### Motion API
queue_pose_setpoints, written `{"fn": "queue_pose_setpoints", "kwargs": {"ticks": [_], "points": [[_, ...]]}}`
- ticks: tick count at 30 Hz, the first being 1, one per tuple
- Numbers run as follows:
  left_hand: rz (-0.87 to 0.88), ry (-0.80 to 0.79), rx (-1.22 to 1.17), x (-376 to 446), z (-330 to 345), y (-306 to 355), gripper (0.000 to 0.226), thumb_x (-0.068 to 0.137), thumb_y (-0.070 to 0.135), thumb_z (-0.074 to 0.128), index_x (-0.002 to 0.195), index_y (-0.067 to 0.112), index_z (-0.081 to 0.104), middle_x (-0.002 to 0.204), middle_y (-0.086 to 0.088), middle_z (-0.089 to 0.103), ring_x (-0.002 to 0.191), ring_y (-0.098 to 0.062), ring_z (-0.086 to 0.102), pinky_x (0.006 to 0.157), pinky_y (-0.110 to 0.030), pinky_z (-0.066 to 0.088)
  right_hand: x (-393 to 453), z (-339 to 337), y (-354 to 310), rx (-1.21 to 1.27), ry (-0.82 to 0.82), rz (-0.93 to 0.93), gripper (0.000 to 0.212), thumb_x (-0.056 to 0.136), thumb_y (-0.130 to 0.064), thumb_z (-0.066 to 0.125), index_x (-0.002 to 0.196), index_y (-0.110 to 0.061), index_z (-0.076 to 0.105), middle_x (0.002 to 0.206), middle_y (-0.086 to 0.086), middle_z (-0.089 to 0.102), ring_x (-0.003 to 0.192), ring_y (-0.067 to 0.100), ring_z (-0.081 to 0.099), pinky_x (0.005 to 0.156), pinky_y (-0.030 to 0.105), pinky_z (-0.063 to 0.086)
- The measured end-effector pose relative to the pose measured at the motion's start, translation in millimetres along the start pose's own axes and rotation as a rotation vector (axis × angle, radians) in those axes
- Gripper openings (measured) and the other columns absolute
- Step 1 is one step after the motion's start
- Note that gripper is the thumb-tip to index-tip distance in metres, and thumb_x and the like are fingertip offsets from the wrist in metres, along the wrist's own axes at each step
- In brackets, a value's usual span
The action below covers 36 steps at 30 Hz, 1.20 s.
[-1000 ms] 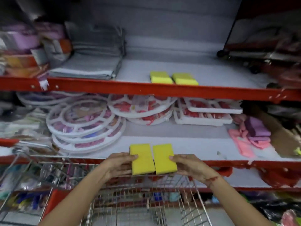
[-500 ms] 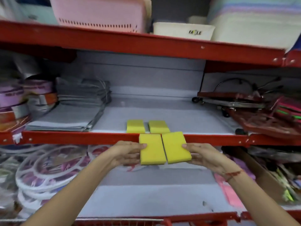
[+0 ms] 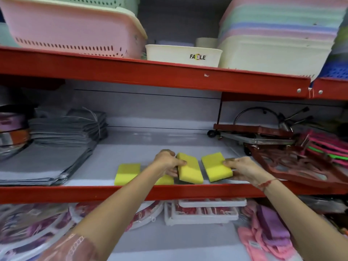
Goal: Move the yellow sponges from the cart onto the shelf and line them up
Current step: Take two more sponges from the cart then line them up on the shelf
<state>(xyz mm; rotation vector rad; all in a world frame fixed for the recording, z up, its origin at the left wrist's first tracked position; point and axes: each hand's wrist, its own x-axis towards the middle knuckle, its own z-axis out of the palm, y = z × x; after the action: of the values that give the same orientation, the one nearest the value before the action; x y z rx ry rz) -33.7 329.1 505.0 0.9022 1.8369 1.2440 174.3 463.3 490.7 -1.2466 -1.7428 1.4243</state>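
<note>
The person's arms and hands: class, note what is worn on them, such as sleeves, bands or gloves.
Both forearms are bare, and neither hand wears a glove. The right wrist carries a thin red thread band. At the bottom left edge, the left arm's sleeve is a sheer, pale pinkish fabric with a faint pattern. No rings or watch can be made out.

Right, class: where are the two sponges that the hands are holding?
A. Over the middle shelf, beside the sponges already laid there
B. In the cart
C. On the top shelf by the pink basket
A: the left hand and right hand each hold a yellow sponge over the middle shelf.
</note>
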Motion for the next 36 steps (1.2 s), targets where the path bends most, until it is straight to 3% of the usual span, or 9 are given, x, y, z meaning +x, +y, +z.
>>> {"fn": "queue_pose_setpoints", "kwargs": {"ticks": [3,5,7,9,12,16,18,21,36], "points": [[0.014,0.025,0.154,13.6,12.2,-2.2,0.043,0.075,0.023,0.078,0.109,0.006,0.058,0.108,-0.023,0.068,0.099,-0.035,0.07,0.082,-0.04,0.059,10.0,-0.3,3.3,-0.081,-0.003,0.027,0.043,0.084,-0.011,0.068,0.121,0.009,0.058,0.117,0.02,0.063,0.106,0.036,0.063,0.082,0.044,0.058],[0.044,0.073,0.336,17.4,14.6,-2.1,0.03,0.073,0.03,0.078,0.068,0.013,0.054,0.085,-0.019,0.069,0.09,-0.029,0.073,0.087,-0.037,0.058,16.7,0.2,7.2,-0.15,-0.018,0.042,0.042,0.082,-0.012,0.071,0.117,0.008,0.061,0.106,0.019,0.067,0.085,0.029,0.068,0.064,0.036,0.06],[0.105,0.149,0.564,16.8,11.7,1.6,0.033,0.073,0.035,0.075,0.059,0.017,0.051,0.08,-0.015,0.07,0.089,-0.025,0.072,0.087,-0.03,0.056,18.8,1.6,6.0,-0.35,0.033,0.032,0.041,0.079,-0.02,0.073,0.108,0.009,0.067,0.077,0.013,0.066,0.059,0.019,0.062,0.059,0.034,0.057],[0.179,0.177,0.629,17.5,4.5,2.1,0.024,0.073,0.034,0.074,0.078,0.012,0.065,0.091,-0.011,0.072,0.101,-0.025,0.069,0.092,-0.031,0.053,15.9,6.5,-1.1,-0.684,0.09,-0.039,0.044,0.08,-0.031,0.07,0.106,0.005,0.07,0.076,0.013,0.069,0.07,0.023,0.065,0.072,0.037,0.053],[0.263,0.16,0.666,16.0,-16.0,-3.9,0.045,0.078,0.038,0.07,0.113,0.01,0.067,0.117,-0.007,0.069,0.116,-0.025,0.06,0.098,-0.031,0.048,3.8,34.6,-16.3,-0.868,0.196,-0.257,0.046,0.087,-0.037,0.059,0.122,-0.007,0.065,0.123,0.011,0.067,0.116,0.027,0.059,0.093,0.031,0.046],[0.352,0.087,0.766,5.4,-52.5,-26.8,0.066,0.088,0.048,0.055,0.141,0.012,0.044,0.149,-0.006,0.046,0.139,-0.021,0.041,0.113,-0.031,0.032,-5.9,92.3,-28.8,-0.905,-0.042,-0.515,0.069,0.094,-0.051,0.039,0.151,-0.014,0.021,0.161,0.002,0.015,0.149,0.019,0.009,0.122,0.038,0.012],[0.347,0.058,0.878,0.5,-70.8,-42.5,0.077,0.092,0.054,0.04,0.152,0.013,0.017,0.162,-0.003,0.015,0.15,-0.019,0.012,0.122,-0.039,0.014,-8.6,122.3,-28.7,-1.026,-0.156,-0.552,0.074,0.095,-0.056,0.026,0.153,-0.019,0.0,0.161,-0.003,-0.009,0.148,0.015,-0.016,0.122,0.044,-0.005],[0.299,0.061,1.01,-6.5,-98.0,-62.3,0.075,0.096,0.053,0.023,0.153,0.013,-0.005,0.162,-0.003,-0.011,0.15,-0.015,-0.013,0.123,-0.04,-0.004,-13.6,163.6,-27.0,-1.099,-0.253,-0.578,0.072,0.096,-0.055,0.017,0.152,-0.017,-0.008,0.16,-0.002,-0.016,0.146,0.013,-0.02,0.121,0.043,-0.009],[0.24,-0.138,1.123,-10.1,-106.4,-78.0,0.059,0.102,0.037,0.019,0.152,0.006,0.012,0.162,-0.011,0.001,0.151,-0.02,-0.002,0.124,-0.035,0.003,-29.3,195.6,-25.8,-1.119,-0.415,-0.459,0.056,0.102,-0.034,0.02,0.151,-0.005,0.017,0.162,0.01,0.004,0.15,0.018,0.0,0.121,0.032,0.004]]}}
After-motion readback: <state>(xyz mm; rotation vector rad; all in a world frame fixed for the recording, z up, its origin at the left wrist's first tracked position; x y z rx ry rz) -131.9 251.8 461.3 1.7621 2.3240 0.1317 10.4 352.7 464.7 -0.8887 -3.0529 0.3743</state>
